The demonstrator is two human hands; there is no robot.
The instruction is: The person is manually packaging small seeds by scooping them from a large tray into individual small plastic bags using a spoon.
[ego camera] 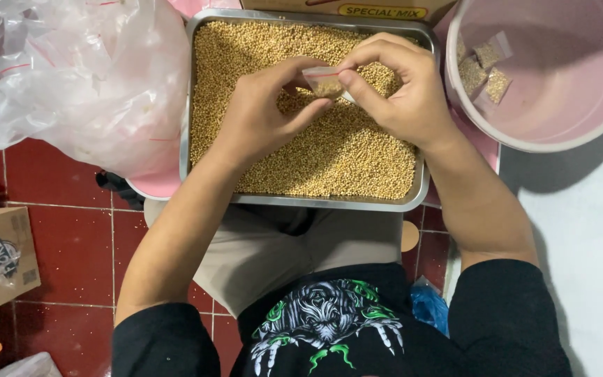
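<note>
1. Pinching from both sides, the left hand (pixel 263 115) and the right hand (pixel 403 87) hold a small clear bag (pixel 326 82) partly filled with yellow grain, just above the metal tray (pixel 301 200). The fingers of both hands are closed on the bag's top edge, near its red strip.
2. Judging by that grip, the mouth may not be fully sealed; a tilt or a squeeze on the belly could push grain out, though most would fall back into the loose grain (pixel 329 153) below.
3. A slip of either thumb could drop the bag into the tray, half burying it.
4. The tray rests on the person's lap and overhangs the knees; a shifted leg could tip it onto the red tiled floor (pixel 57 251).
5. The pink bucket (pixel 560 136) with 3 or so filled bags (pixel 483 70) sits just beside the right wrist, so a wide elbow swing could knock it.
6. Loose plastic bags (pixel 85 77) touch the tray's left rim and could snag a sleeve.
</note>
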